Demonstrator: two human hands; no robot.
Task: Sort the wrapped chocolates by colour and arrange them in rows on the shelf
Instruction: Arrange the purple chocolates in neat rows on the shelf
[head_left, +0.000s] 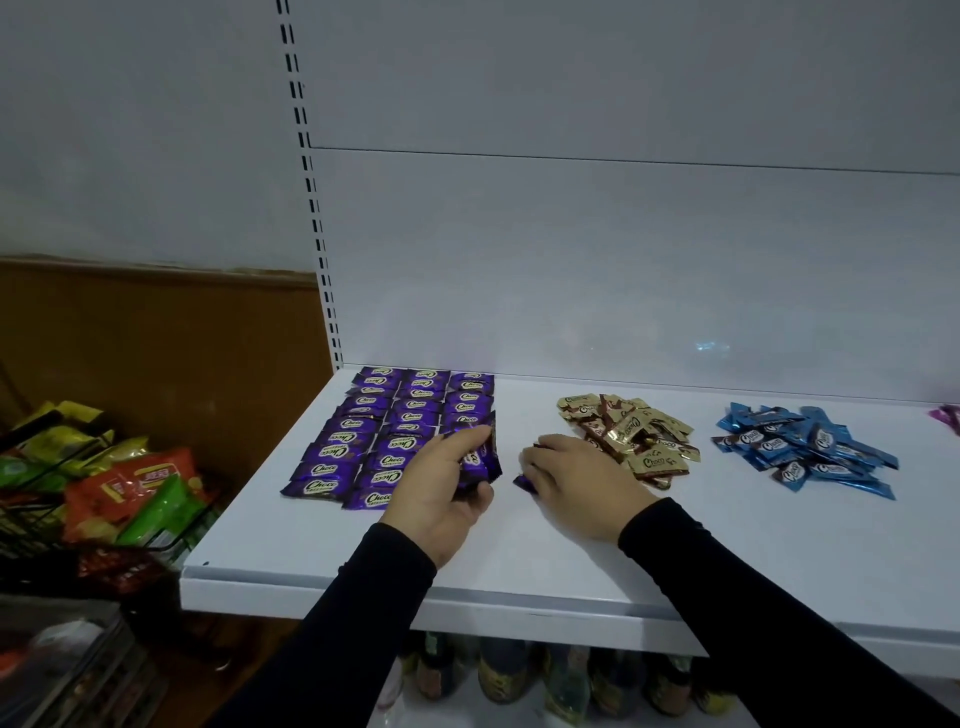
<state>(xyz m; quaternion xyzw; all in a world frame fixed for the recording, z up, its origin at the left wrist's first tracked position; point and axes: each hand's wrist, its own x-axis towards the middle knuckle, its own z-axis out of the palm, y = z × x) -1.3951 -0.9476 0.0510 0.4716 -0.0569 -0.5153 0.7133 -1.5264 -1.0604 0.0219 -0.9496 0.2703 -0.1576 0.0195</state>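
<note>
Purple wrapped chocolates (363, 431) lie in three neat rows on the left of the white shelf (322, 551). My left hand (441, 483) grips a small bunch of purple chocolates (480, 462) at the near end of the third row. My right hand (576, 478) lies palm down on the shelf, its fingers curled over one purple chocolate (524, 483). A loose heap of gold chocolates (631, 434) sits just right of that hand. Farther right is a heap of blue chocolates (802, 449).
A pink wrapper (948, 418) shows at the right edge of the shelf. A wire basket of snack bags (119, 488) stands left of the shelf. Bottles (524, 675) stand on the level below. A slotted upright (317, 228) runs up the back panel.
</note>
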